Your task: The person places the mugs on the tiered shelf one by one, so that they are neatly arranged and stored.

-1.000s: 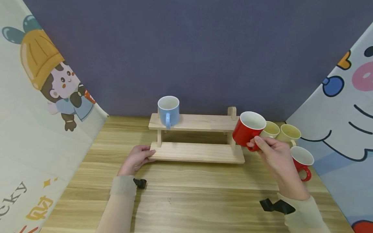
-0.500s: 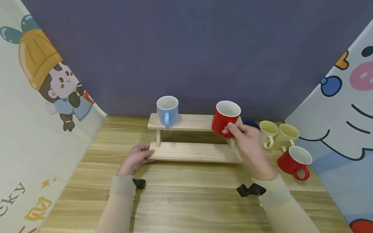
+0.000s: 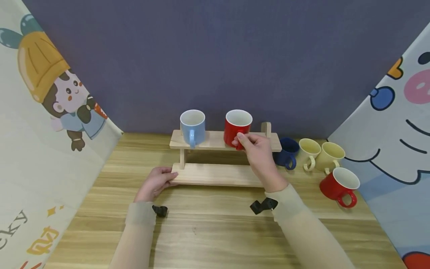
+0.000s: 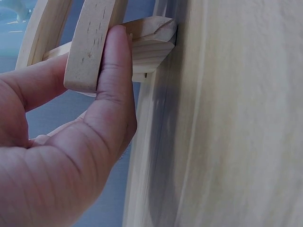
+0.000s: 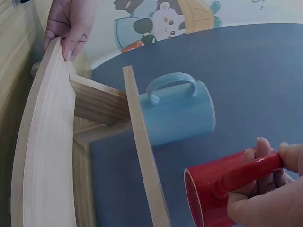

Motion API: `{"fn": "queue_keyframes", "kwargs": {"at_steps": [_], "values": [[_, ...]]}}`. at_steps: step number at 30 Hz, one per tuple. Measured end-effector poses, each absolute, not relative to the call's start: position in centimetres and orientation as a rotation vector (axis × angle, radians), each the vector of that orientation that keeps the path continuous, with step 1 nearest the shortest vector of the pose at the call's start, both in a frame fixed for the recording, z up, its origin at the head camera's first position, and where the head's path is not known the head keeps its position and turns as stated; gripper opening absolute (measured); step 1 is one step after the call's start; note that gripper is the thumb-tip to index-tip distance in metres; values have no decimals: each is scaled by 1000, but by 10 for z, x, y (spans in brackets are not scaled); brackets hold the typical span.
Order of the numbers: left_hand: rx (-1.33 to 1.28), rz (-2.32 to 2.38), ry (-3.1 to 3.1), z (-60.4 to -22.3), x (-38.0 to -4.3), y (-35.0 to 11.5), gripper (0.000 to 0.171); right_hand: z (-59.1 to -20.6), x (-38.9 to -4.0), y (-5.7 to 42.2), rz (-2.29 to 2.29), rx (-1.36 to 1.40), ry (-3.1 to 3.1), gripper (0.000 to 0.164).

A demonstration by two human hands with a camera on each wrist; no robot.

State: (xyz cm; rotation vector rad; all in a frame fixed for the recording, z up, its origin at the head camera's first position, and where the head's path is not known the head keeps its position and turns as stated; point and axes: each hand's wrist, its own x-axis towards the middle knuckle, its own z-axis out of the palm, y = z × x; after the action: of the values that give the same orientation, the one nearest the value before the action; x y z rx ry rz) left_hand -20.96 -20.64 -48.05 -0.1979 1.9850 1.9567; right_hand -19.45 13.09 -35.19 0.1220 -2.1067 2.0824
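Note:
My right hand [image 3: 260,153] pinches the handle of a red mug [image 3: 231,131] with a white inside. Upright, the mug hangs over the middle of the upper board of a two-tier wooden rack [image 3: 215,175]. In the right wrist view a small gap shows between the mug's base [image 5: 191,196] and the upper board [image 5: 147,156]. With thumb and fingers, my left hand [image 3: 156,183] grips the left end of the lower board [image 4: 90,52]. A light blue mug [image 3: 196,129] stands at the left of the upper board, its handle facing me.
Right of the rack stand a dark blue mug [image 3: 286,153] and two pale yellow mugs [image 3: 307,151]. Another red mug [image 3: 332,186] is nearer me on the wooden table [image 3: 215,231]. A dark blue-grey backdrop [image 3: 215,63] rises behind the rack, with printed panels [image 3: 20,149] at both sides.
My right hand has carried the red mug leftward, from beyond the rack's right end to over the middle of the upper board. The left hand has kept its grip on the rack.

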Motion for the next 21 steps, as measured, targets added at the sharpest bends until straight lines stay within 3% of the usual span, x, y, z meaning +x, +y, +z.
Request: {"fn": "queue_keyframes", "kwargs": {"at_steps": [21], "values": [[-183,1938,1998,-482,-210,-208,53,-377,-227,80,2032,53,-2028,23]]}}
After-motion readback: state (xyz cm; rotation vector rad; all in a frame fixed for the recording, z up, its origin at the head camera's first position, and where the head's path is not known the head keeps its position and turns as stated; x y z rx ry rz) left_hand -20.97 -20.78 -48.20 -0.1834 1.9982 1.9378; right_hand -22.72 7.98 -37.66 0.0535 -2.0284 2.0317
